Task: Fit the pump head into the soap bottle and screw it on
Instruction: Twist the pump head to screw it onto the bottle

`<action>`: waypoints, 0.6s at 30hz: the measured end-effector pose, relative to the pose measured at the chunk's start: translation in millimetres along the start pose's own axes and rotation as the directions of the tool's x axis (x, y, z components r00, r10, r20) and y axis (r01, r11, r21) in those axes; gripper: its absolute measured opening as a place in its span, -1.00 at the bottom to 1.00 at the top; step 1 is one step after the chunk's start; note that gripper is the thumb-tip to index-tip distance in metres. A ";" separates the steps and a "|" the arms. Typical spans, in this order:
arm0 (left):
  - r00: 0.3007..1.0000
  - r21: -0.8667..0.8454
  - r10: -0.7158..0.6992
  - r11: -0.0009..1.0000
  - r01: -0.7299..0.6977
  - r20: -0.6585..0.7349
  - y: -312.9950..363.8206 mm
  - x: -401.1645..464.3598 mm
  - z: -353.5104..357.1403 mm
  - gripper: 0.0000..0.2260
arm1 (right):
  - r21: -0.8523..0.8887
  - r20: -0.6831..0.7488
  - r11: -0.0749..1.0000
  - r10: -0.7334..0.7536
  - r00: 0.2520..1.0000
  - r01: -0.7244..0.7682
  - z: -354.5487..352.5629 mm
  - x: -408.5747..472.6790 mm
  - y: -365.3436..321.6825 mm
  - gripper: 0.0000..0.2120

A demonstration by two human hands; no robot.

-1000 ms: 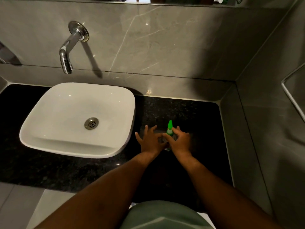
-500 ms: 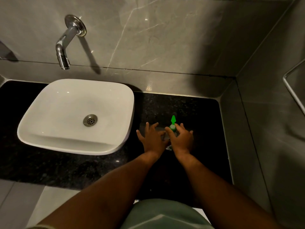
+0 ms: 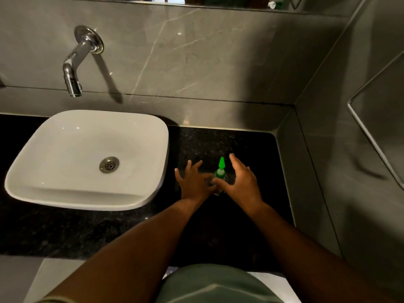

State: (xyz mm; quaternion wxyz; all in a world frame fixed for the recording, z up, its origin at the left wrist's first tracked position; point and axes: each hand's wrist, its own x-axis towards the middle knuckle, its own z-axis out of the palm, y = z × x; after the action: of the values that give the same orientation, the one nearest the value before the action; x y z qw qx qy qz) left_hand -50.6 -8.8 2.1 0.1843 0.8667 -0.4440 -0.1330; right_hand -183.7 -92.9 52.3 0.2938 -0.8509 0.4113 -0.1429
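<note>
The green pump head stands upright in the neck of the clear soap bottle, which sits on the black counter right of the sink and is hard to make out. My left hand lies against the bottle's left side, fingers spread and thumb pressed to it. My right hand is just right of the pump. Its fingers are lifted and apart, and only the thumb tip sits near the pump's collar.
A white basin sits on the black granite counter to the left, under a chrome wall tap. Grey tiled walls close the back and the right side. A metal-framed glass panel hangs on the right wall.
My right hand has let go of the pump collar and spread its fingers out to the right. The left hand stays on the bottle. The camera view shifted slightly.
</note>
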 end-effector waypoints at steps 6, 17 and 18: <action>0.991 0.058 0.125 0.990 -0.127 0.042 -6.5 6.1 -4.2 -0.60 | -0.188 0.262 0.907 -0.323 0.909 0.377 -49.9 16.5 -19.6 -0.43; 0.997 -0.017 0.081 0.997 -0.081 0.008 -7.2 4.9 0.8 -0.62 | -0.434 0.377 0.862 -0.091 0.922 0.263 -65.0 43.6 -45.5 -0.78; 0.997 -0.021 0.076 0.997 -0.076 0.009 -7.2 5.4 0.6 -0.62 | -0.339 0.329 0.932 -0.011 0.944 0.129 -64.5 43.6 -47.3 -0.77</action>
State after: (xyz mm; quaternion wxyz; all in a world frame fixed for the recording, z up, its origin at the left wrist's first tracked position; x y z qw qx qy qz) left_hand -42.6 -9.4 -1.9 0.1959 0.8465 -0.4763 -0.1347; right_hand -158.7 -128.6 132.2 0.1928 -0.9160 0.3460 0.0639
